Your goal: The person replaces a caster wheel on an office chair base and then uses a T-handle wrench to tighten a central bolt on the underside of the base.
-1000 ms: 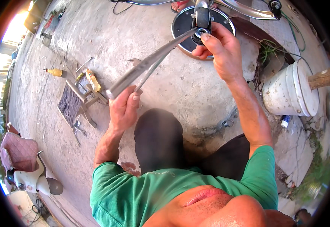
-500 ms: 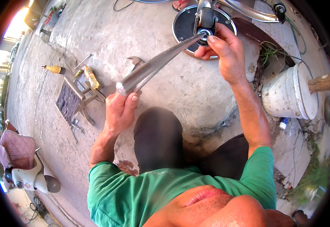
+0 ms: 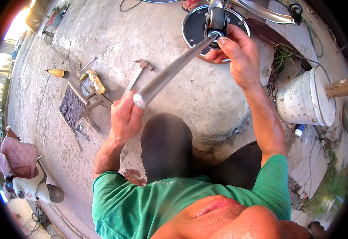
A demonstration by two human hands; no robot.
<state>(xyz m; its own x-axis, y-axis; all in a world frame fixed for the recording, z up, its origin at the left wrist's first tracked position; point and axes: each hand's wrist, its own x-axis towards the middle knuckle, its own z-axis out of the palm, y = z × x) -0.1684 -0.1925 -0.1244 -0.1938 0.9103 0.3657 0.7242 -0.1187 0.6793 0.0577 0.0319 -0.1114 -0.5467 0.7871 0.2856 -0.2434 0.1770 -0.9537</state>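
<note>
My left hand (image 3: 125, 115) is closed around the lower part of a claw hammer (image 3: 136, 75), whose head points away from me. A long, tapered metal bar (image 3: 174, 68) runs from beside that hand to the hub of a black caster wheel (image 3: 218, 19). Its thick, rounded near end overlaps my left thumb; I cannot tell whether they touch. My right hand (image 3: 239, 53) is closed at the bar's thin far end, thumb against the hub, other fingers curled below and partly hidden. Behind the wheel sits a round black disc (image 3: 193, 30) with a shiny rim.
Chrome legs (image 3: 261, 14) with another caster extend at the far right. A white bucket (image 3: 301, 95) stands right. On the left are a low stool (image 3: 73, 105), a yellow bottle (image 3: 56, 73) and a white scooter (image 3: 28, 185). Someone's foot (image 3: 190, 4) shows at the top.
The bar's near end has swung right and slightly toward me, uncovering more of the hammer. My right hand and the wheel have stayed almost in place.
</note>
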